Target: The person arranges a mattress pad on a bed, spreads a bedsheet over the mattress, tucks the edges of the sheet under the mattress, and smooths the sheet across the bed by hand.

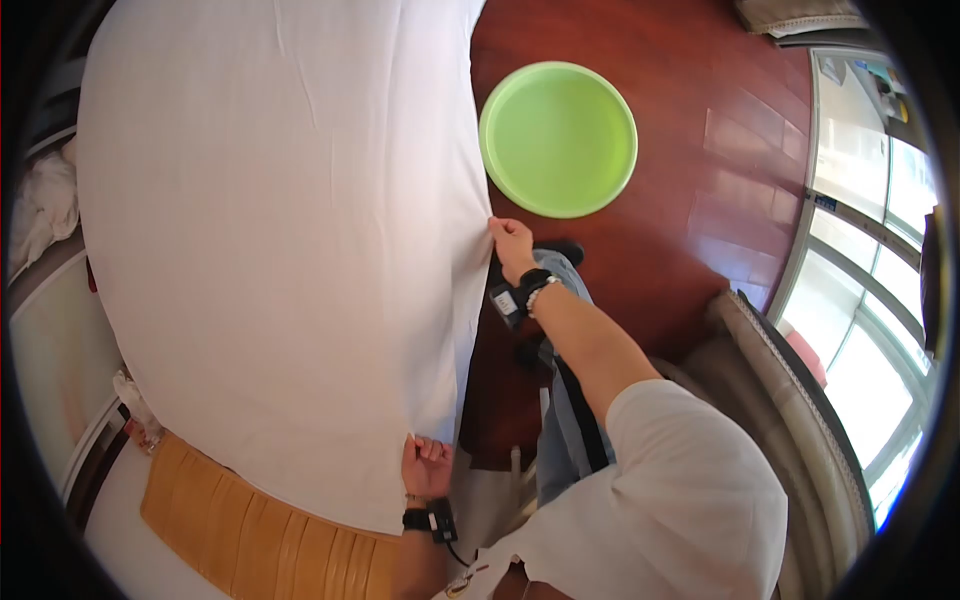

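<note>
A large white sheet [270,230] spreads over a broad flat surface, with a few light creases. My right hand [512,245] pinches the sheet's right edge, drawing small folds toward the fingertips. Lower down, near the sheet's bottom right corner, my left hand [428,466] has its fingers curled closed at the cloth's edge. It appears to grip the fabric, though the fingertips are partly hidden. Both wrists wear black straps with small devices.
A light green basin [560,140] stands on the reddish-brown floor [690,200], just beyond my right hand. An orange-tan ribbed panel [260,520] borders the sheet's lower end. Beige curtain-like fabric [790,420] and bright glass doors [860,280] lie at the right.
</note>
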The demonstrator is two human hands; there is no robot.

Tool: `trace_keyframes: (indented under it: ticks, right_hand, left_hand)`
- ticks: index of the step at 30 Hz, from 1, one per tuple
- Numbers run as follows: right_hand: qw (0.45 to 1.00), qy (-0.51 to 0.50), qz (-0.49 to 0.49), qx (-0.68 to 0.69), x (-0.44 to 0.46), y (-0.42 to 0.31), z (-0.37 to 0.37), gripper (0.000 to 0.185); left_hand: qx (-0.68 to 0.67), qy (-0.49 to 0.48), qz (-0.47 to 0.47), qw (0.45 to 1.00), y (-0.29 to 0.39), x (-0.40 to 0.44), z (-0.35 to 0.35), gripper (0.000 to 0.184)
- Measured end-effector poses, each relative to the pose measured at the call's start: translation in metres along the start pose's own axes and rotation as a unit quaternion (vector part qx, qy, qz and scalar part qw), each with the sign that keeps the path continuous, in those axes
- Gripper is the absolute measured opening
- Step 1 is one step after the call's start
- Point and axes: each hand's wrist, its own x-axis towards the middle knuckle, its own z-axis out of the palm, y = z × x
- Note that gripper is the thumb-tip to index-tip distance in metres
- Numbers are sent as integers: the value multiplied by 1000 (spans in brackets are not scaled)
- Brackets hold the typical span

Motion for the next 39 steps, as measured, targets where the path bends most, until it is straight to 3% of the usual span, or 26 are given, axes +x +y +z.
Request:
trace_keyframes:
  ticks: [8, 11, 13, 15, 17, 19, 21, 23, 25, 26, 27, 29, 32, 34, 39]
  right_hand:
    - [992, -52, -77, -90, -18, -45, -55, 17]
    - [990, -94, -76, -74, -40, -74, -22, 23]
    - [979, -151, -65, -124, -56, -100, 6, 34]
    - [974, -149, -83, -149, -75, -129, 40, 38]
    - [916, -118, -178, -339, -73, -156, 74, 57]
    - [836, -87, -236, -487, -74, -187, 112, 65]
    - [717, -97, -280, -631, -81, -215, 137, 62]
    - [694, -135, -240, -665, -90, -230, 146, 57]
    - [699, -183, -278, -633, -43, -210, 137, 52]
    - [722, -208, -281, -596, -48, -211, 135, 46]
    - [779, -217, -252, -531, -48, -206, 133, 39]
    - [820, -242, -241, -459, -61, -206, 126, 35]
    - [791, -221, -339, -458, -78, -217, 110, 33]
    - [789, -230, -355, -445, -87, -223, 101, 33]
    - [765, -230, -389, -459, -91, -229, 96, 32]
  left_hand:
    - [9, -12, 17, 1000, -4, -9, 3, 29]
    - [-4, -2, 31, 999, -4, -14, 3, 34]
    - [46, 49, 32, 997, -5, -10, 5, 36]
    - [76, 38, 30, 996, -8, 0, -12, 37]
    - [88, 75, 23, 993, -8, 1, -8, 37]
    - [99, 39, 37, 994, -7, 3, -10, 37]
    - [85, 29, 37, 995, -10, 8, -13, 36]
    - [59, 9, 51, 997, -15, 12, -14, 35]
    - [66, 34, 60, 995, -20, 20, -16, 34]
    - [51, 25, 63, 996, -20, 20, -15, 34]
    - [68, 38, 73, 994, -22, 23, -15, 33]
    - [77, 48, 84, 992, -25, 25, -17, 32]
    - [131, 93, 87, 983, -29, 43, -22, 32]
    - [273, 178, 160, 932, -39, 66, -30, 34]
    - [307, 199, 185, 912, -48, 84, -35, 38]
